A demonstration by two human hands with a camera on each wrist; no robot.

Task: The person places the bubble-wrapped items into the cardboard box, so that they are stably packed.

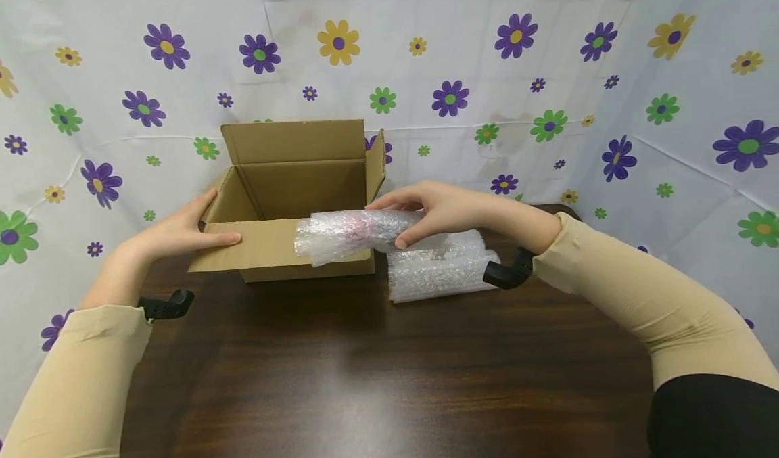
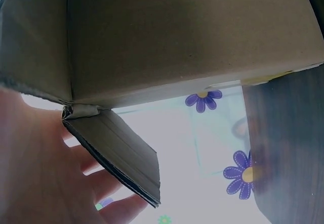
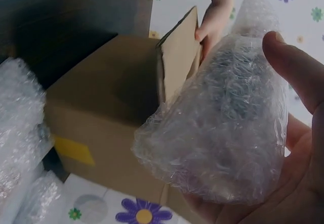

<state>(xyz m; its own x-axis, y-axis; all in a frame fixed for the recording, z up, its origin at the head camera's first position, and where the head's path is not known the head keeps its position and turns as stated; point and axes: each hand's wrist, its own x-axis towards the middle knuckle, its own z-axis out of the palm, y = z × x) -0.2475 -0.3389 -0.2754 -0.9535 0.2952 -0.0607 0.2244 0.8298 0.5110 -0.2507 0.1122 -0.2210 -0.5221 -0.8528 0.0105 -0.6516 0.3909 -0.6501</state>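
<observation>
An open cardboard box (image 1: pixel 307 272) stands at the back left of the table, flaps up or folded outward. My left hand (image 1: pixel 173 231) holds its left front corner, thumb on the front flap and fingers along the left side flap; in the left wrist view the fingers (image 2: pixel 109 188) reach behind that flap (image 2: pixel 119 148). My right hand (image 1: pixel 435 208) grips a bubble-wrapped bundle (image 1: pixel 347 231) over the box's front flap. Something pinkish and dark shows through the wrap, its kind hidden. In the right wrist view, the bundle (image 3: pixel 223 118) lies between thumb and fingers.
More bubble-wrapped bundles (image 1: pixel 438 275) lie on the dark wooden table (image 1: pixel 377 363) right of the box. Yellow tape (image 3: pixel 73 149) marks the box's side. A flower-patterned white sheet (image 1: pixel 450 32) hangs behind and at the sides.
</observation>
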